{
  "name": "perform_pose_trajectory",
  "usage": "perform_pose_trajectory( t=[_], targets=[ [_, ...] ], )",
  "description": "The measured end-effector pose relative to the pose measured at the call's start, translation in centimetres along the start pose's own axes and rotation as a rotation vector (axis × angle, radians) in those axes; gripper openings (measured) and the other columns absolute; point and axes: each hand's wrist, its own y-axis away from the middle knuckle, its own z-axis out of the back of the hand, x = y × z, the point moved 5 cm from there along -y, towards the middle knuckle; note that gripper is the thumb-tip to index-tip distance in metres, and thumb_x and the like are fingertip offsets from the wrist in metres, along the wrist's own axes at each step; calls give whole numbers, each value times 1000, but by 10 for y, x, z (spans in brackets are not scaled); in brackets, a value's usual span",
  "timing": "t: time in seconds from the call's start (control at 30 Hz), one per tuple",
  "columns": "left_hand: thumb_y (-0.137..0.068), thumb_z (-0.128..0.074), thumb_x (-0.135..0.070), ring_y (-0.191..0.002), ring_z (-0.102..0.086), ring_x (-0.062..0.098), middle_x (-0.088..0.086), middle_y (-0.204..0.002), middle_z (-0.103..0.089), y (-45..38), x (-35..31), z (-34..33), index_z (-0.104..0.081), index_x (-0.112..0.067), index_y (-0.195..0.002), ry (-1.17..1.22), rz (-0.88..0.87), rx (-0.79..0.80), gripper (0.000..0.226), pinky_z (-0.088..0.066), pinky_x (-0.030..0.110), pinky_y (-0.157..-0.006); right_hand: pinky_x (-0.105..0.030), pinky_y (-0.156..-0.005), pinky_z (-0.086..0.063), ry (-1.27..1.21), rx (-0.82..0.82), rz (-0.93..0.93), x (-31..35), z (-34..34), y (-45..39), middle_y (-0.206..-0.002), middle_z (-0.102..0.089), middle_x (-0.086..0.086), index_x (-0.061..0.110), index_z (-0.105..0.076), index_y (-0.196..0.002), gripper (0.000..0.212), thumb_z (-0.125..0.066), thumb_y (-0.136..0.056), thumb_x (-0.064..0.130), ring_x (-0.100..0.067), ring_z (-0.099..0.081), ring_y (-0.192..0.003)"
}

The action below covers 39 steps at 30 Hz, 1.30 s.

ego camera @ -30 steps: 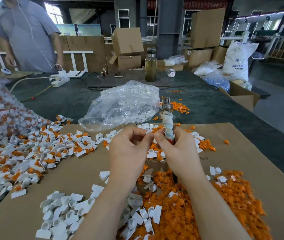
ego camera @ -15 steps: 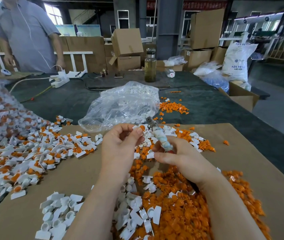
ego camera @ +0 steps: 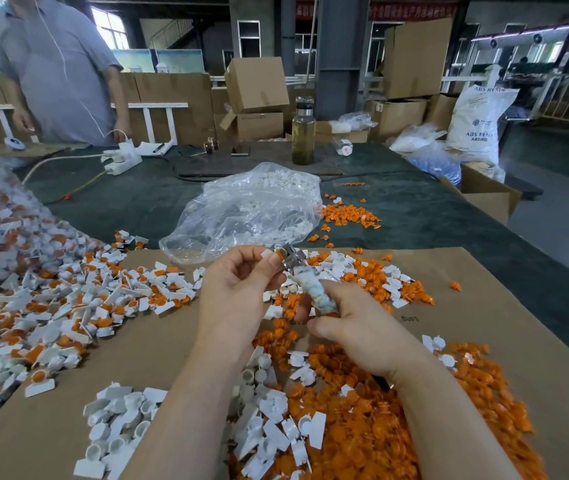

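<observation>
My right hand point(ego camera: 356, 327) grips a small tool point(ego camera: 307, 282) with a cloth-wrapped handle and a metal head, tilted up and to the left. My left hand point(ego camera: 238, 289) pinches a small white and orange plastic piece point(ego camera: 276, 253) against the tool's metal head. Both hands hover over a brown cardboard sheet point(ego camera: 158, 344). A heap of orange caps point(ego camera: 380, 410) lies under my right forearm. White plastic clips point(ego camera: 120, 417) lie at the lower left. Assembled white and orange pieces point(ego camera: 51, 306) spread across the left.
A clear plastic bag point(ego camera: 248, 209) of white parts lies beyond the cardboard on the dark green table point(ego camera: 432, 220). A glass bottle point(ego camera: 303, 133), a power strip point(ego camera: 122, 161) and cardboard boxes point(ego camera: 255, 84) stand farther back. A person in a grey shirt point(ego camera: 58, 67) stands at the far left.
The tool has swung from upright to leaning left, and my right hand dropped lower. My left hand moved up to the tool's metal head with a small piece pinched in its fingers.
</observation>
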Motion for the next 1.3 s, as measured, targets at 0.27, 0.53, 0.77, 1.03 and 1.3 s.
perform_pose_trajectory(
  t=[0.27, 0.53, 0.77, 1.03, 1.3],
  targets=[
    [-91, -65, 0, -56, -64, 2, -10, -60, -66, 0, 0, 1, -66, -13, -78, 23, 1, -11, 18, -53, 14, -60, -16, -49, -35, 72, -21, 8, 1, -3, -3, -58, -57, 20, 20, -63, -83, 21, -56, -85, 0, 1, -45, -46],
    [-90, -67, -6, -65, -70, 8, -4, -69, -72, -1, 8, 3, -69, -12, -82, 108, 161, -18, 10, -58, 20, -65, -20, -49, -34, 137, -58, -8, 0, -4, -4, -60, -55, 15, 19, -64, -88, 12, -58, -86, 8, 0, -46, -49],
    [-97, -58, -8, -78, -76, 17, 11, -83, -77, -9, 33, 51, -66, -2, -108, 550, 588, -420, 15, -63, 29, -71, -41, -64, -52, 233, -246, -65, -8, 13, -4, -82, -63, 4, 20, -61, -91, 3, -59, -90, 19, -16, -58, -70],
    [-107, -33, -13, -119, -63, 19, 16, -133, -60, -21, 45, 106, -44, -2, -144, 1043, 413, -782, 41, -53, 26, -96, -26, -53, -37, 363, -325, -133, -22, 25, -4, -78, -62, 8, 24, -60, -86, 7, -64, -89, 28, -10, -57, -69],
    [-95, -64, -18, -72, -70, 4, 0, -84, -75, -18, 36, 93, -70, -10, -103, 598, 481, -574, 13, -56, 17, -60, -25, -55, -38, 568, -44, -156, -25, 9, -5, -74, -58, 8, 27, -50, -72, 23, -65, -86, 38, -9, -54, -67]
  ],
)
